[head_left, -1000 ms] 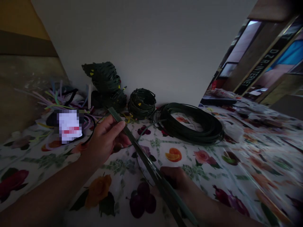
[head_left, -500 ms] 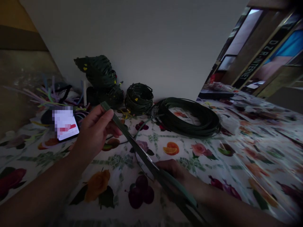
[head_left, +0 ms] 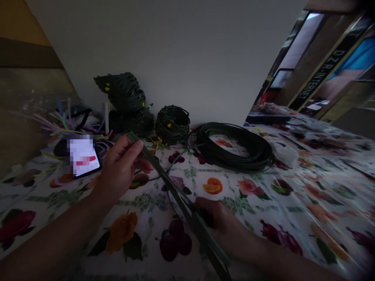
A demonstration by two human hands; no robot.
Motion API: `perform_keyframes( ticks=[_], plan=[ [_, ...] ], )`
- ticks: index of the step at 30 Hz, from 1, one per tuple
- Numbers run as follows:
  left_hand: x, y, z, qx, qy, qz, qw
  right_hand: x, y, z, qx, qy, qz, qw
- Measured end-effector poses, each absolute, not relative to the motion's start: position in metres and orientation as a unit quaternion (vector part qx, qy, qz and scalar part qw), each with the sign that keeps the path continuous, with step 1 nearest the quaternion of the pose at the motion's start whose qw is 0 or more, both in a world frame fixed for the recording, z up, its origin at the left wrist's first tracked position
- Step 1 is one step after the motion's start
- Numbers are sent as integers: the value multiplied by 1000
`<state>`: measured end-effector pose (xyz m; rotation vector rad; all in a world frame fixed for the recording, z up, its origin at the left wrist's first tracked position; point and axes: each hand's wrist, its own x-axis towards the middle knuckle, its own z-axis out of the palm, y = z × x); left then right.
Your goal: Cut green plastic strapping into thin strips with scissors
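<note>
A bundle of flat dark green strips (head_left: pixel 172 189) runs slantwise above the table, from upper left to lower right. My left hand (head_left: pixel 121 166) pinches its far end between thumb and fingers. Lower down, my right hand (head_left: pixel 215 216) closes around the same bundle near its middle. A single thin green strand curves from the strips toward a large dark green coil (head_left: pixel 234 146) lying flat on the table beyond my hands.
A floral and fruit-print tablecloth (head_left: pixel 293 195) covers the table. Against the wall stand a small wound green coil (head_left: pixel 172 124) and a stack of woven green pieces (head_left: pixel 124 99). A phone (head_left: pixel 83 156) and coloured strips (head_left: pixel 63 121) lie at the left. Clutter sits far right.
My left hand and the strip end have shifted slightly right and down. My right hand slid a little along the bundle. The view barely moved.
</note>
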<state>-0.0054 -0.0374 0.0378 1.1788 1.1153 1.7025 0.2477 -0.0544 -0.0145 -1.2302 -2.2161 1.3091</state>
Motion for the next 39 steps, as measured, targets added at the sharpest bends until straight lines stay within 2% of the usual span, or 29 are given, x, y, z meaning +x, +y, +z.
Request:
perform_keyframes(
  ticks=[5, 14, 26, 35, 39],
  plan=[
    [-3, -37, 36, 453, 430, 675, 391, 248, -55, -11, -440, -800, 379, 152],
    [0, -36, 29, 442, 454, 657, 409, 251, -53, -10, -430, -802, 381, 162],
    [9, -41, 34, 433, 455, 652, 425, 250, -50, -9, -433, -783, 424, 137],
    [12, -45, 37, 426, 456, 649, 435, 248, -54, -9, -417, -719, 539, 133],
    [11, -45, 35, 431, 454, 653, 427, 248, -56, -14, -418, -716, 542, 140]
  ],
)
